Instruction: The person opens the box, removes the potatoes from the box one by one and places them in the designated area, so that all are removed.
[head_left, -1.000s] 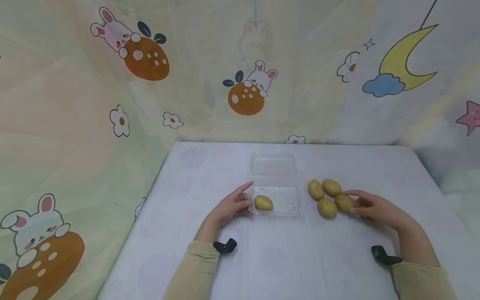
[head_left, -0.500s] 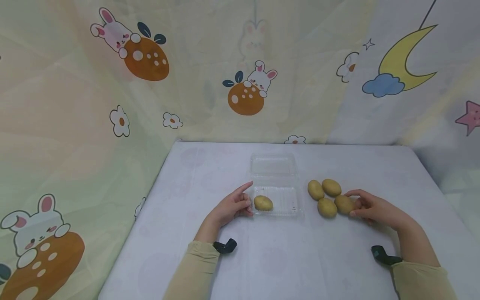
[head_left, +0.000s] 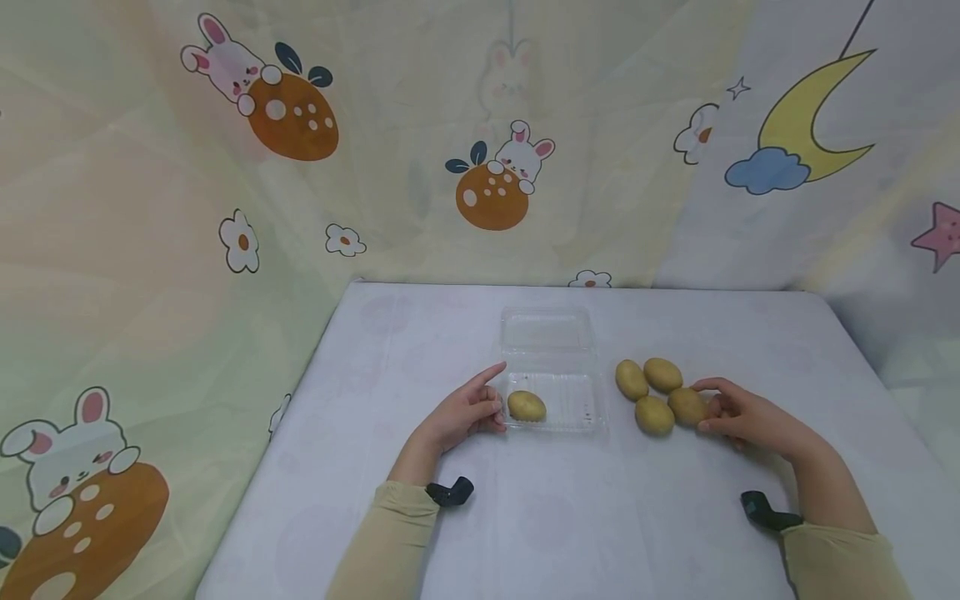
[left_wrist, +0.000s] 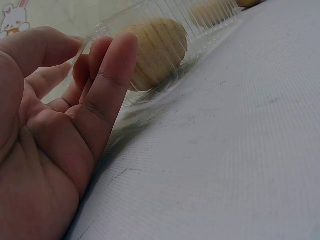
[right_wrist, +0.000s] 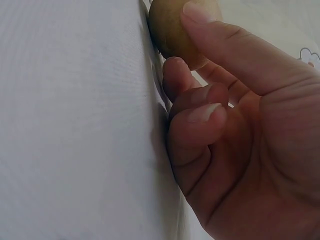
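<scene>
A clear plastic clamshell container lies with its lid folded back on the table. One potato sits at the left end of its base. My left hand holds the container's left edge, thumb and curled fingers at the rim, index finger stretched towards the hinge. In the left wrist view that potato shows through the ribbed wall, right by the fingertips. My right hand pinches the rightmost potato of a small cluster between thumb and index finger. In the right wrist view the other fingers curl below this potato.
Three more potatoes, one at the left, one at the back and one in front, lie close against the pinched one. The lid lies behind the base. A printed curtain hangs behind the white table.
My right index finger and thumb have closed a little further round the rightmost potato, which has shifted slightly left. The left hand and container have stayed in place.
</scene>
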